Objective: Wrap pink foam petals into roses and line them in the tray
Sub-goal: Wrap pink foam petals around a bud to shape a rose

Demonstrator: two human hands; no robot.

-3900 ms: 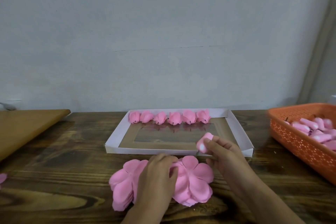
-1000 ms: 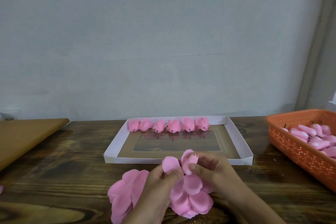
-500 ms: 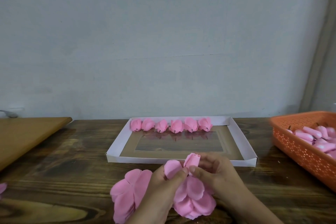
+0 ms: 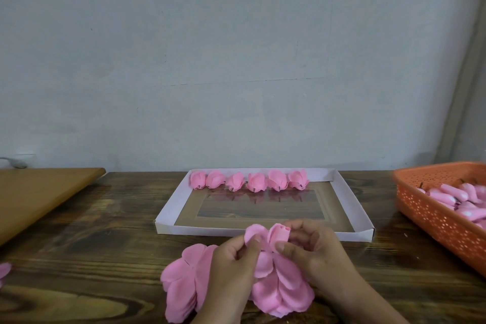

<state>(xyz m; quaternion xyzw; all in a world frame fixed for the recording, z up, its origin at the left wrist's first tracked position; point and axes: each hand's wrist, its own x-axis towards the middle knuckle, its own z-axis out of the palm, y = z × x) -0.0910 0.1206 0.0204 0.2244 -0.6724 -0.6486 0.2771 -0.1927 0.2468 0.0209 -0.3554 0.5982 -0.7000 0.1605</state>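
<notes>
At the lower centre of the frame we see a half-wrapped rose (image 4: 279,233), its bud standing above a spread petal sheet (image 4: 282,289). The left hand (image 4: 231,265) pinches one raised petal (image 4: 253,232) between thumb and fingers; the right hand (image 4: 315,252) curls round the bud, thumb pressed at its base. A petal stack (image 4: 184,279) lies just left on the wooden table (image 4: 92,244). Behind, the white tray (image 4: 168,214) holds six finished roses (image 4: 248,180) along its far wall. At the right edge, an orange basket (image 4: 434,216) holds pink buds.
</notes>
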